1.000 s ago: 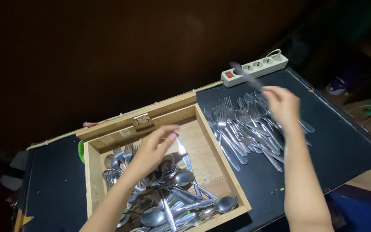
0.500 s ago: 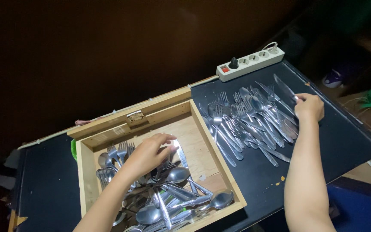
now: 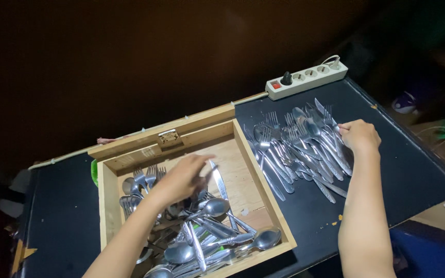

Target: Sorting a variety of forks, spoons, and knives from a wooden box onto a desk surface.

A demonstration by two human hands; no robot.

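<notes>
My left hand [image 3: 181, 177] hovers, blurred, with fingers spread over a heap of steel spoons, forks and knives [image 3: 202, 234] inside an open wooden box [image 3: 261, 180]. It touches the top of the heap but grips nothing that I can see. My right hand [image 3: 359, 136] rests at the right end of a row of cutlery [image 3: 294, 149] laid out on the black table [image 3: 403, 170]. Its fingers are curled on the handle of a table knife [image 3: 326, 114], whose blade lies along the row and points away from me.
A white power strip [image 3: 305, 80] with a red switch and one black plug lies at the table's far edge. The box's lid [image 3: 171, 127] with a metal latch stands behind the box. A green object [image 3: 95, 174] peeks out left of the box. The surroundings are dark.
My right hand swung a knife from up near the power strip down to the right end of the row and drew it in. My left hand stayed over the box, shifting slightly.
</notes>
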